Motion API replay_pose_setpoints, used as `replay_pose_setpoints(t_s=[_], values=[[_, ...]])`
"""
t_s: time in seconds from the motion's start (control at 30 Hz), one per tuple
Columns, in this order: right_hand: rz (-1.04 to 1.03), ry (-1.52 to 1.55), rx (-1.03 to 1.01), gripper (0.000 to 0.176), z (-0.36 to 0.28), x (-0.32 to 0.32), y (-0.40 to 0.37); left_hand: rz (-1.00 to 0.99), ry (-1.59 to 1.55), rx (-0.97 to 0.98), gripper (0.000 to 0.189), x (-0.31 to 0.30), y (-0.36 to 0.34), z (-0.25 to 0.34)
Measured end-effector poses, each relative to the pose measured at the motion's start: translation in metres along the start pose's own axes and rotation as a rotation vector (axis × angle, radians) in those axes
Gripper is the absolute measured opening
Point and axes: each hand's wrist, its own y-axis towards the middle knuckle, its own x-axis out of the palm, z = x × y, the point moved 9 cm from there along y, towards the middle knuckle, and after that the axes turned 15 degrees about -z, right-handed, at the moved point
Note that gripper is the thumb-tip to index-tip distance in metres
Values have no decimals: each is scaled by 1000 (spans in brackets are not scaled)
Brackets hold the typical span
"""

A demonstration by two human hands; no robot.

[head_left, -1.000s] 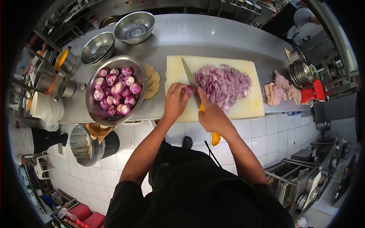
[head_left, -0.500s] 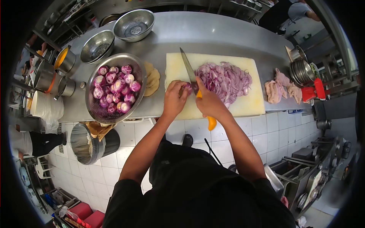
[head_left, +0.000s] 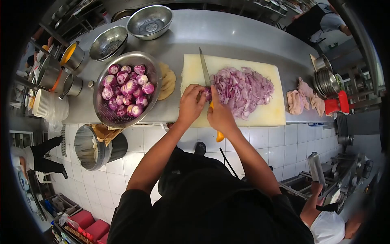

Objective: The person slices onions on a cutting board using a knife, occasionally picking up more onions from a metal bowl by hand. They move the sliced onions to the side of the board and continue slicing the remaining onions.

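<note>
My right hand [head_left: 221, 116] is closed around the yellow handle of a kitchen knife [head_left: 204, 67], its blade pointing away from me over the cutting board [head_left: 195, 65]. Fingers bent, my left hand [head_left: 191, 104] grips a piece of red onion [head_left: 208, 94] against the left side of the blade; most of that piece is hidden. A heap of sliced red onion [head_left: 243, 91] lies on the board just right of the knife. Left of the board stands a metal colander [head_left: 99, 101] full of whole peeled red onions [head_left: 131, 86].
Two metal bowls [head_left: 164, 28] stand behind the colander. Folded cloths [head_left: 166, 87] lie left of the board and pinkish cloths [head_left: 298, 99] right of it. A lined bin [head_left: 87, 152] stands below the counter. Other people are at left, upper right and lower right [head_left: 329, 227].
The view has shifted slightly, moving the counter things right. The knife has turned a little more upright. A person carrying a metal pan has appeared at the lower right.
</note>
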Motion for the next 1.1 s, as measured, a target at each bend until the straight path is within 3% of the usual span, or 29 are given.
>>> replay_pose_setpoints(t_s=[0.23,0.43,0.63,0.73,0.83,0.93,1.1], values=[[-335,350,235,83,-15,-40,-5,9,74,64,16,1,-1,-2],[-437,338,311,80,-41,-50,-45,-11,-27,-10,15,3,0,-6],[-322,164,214,82,-30,-38,-38,2,-28,15,15,0,-1,-3],[-6,-51,-12,82,-22,-17,-17,2,-15,12,16,2,-1,-3],[-172,129,147,86,-13,-10,2,20,37,31,16,-3,3,0],[-219,244,105,82,-11,-23,12,16,41,65,16,0,1,2],[-451,316,311,82,-41,-57,-32,18,-36,33,15,-1,-2,-4]])
